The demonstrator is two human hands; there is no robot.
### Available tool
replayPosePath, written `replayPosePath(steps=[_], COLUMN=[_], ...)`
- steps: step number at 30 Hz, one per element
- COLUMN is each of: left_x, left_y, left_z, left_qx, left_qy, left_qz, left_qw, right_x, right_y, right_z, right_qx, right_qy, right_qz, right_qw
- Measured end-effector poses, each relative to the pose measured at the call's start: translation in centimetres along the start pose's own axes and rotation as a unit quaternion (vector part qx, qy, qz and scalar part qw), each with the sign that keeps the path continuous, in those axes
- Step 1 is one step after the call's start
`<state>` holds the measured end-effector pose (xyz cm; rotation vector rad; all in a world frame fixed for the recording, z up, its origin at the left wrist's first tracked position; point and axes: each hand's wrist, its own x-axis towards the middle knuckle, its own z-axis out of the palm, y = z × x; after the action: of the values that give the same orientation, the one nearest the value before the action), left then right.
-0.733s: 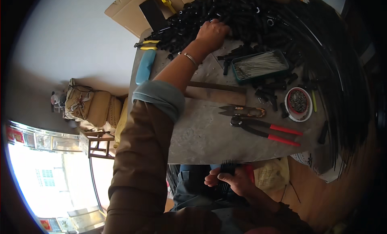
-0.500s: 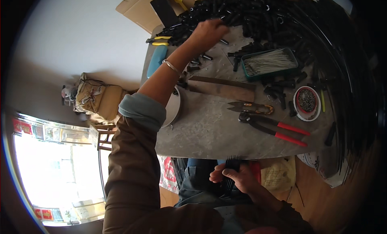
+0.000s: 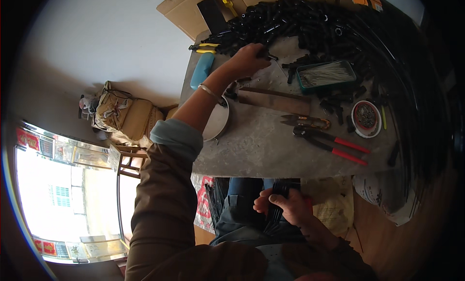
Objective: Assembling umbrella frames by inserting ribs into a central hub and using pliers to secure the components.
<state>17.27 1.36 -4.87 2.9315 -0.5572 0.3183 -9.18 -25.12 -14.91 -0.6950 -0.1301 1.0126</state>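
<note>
Just short of a heap of small black tubular parts, my left hand is closed, its fingers curled around a small dark piece. That piece is mostly hidden, so I cannot tell its exact kind. Over my lap, below the table's near edge, my right hand grips a bundle of thin black strips, thumb across the front. Between the hands on the table lie a flat brown bar, a pair of thread snips and end-cutting pincers with red handles.
A green-rimmed tray holds thin pale wires. Right of it stands a white-rimmed bowl of tiny metal parts. A round pale pan, a blue case and yellow-handled pliers lie left. Long black strips line the right side.
My left hand has drawn back from the heap toward me, and its fingers now show around a dark piece. My right hand keeps its grip on the bundle. The whole view has shifted slightly.
</note>
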Motion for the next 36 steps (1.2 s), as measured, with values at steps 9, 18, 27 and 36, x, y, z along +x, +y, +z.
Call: replayPosePath(steps=[9, 18, 27, 36], left_x=[-16.4, -30.7, -34.2, -34.1], left_y=[12.3, 15.4, 15.1, 15.3], left_z=[-3.2, 2.4, 1.7, 0.9], left_qx=[-0.767, -0.915, -0.91, -0.878], left_qy=[-0.09, 0.151, 0.18, 0.192], left_qz=[-0.225, -0.223, -0.208, -0.231], left_qw=[0.594, 0.3, 0.31, 0.372], right_x=[0.2, 0.9, 1.3, 1.2], right_y=[1.8, 3.7, 6.0, 6.3], right_z=[2.0, 8.1, 10.9, 11.0], right_qx=[0.003, -0.098, -0.192, -0.214], right_qy=[0.047, 0.036, 0.05, 0.045], right_qz=[-0.024, -0.03, -0.073, -0.088], right_qw=[0.999, 0.994, 0.978, 0.972])
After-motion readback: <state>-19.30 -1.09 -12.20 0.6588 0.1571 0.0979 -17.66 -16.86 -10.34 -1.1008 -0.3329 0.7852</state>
